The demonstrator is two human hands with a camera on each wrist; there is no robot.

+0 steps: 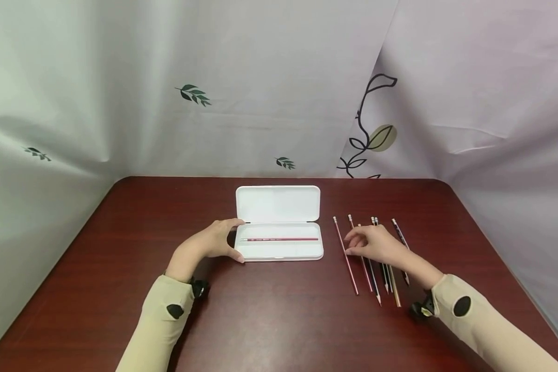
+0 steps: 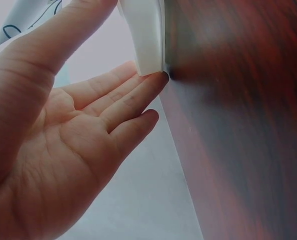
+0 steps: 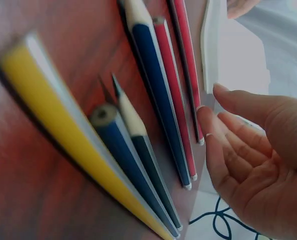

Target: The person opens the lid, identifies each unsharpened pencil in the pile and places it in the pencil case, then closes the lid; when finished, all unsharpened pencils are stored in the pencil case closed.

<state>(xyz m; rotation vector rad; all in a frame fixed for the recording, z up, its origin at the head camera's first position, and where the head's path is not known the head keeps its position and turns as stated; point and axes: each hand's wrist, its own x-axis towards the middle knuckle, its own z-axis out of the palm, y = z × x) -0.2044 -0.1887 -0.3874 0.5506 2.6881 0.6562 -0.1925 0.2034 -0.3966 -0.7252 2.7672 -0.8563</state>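
1. Spanning the frame, the dark red counter (image 1: 279,320) carries everything.
2. Open white pencil case (image 1: 279,223) sits centre, one red pencil (image 1: 281,239) inside; left hand (image 1: 209,244) steadies its end, fingers straight.
3. Loose pencils (image 1: 376,268) lie just right; right hand (image 1: 376,245) hovers relaxed, holding nothing. Best pinch one pencil mid-shaft.

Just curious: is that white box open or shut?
Open: the white box has its lid folded back, one red pencil inside.
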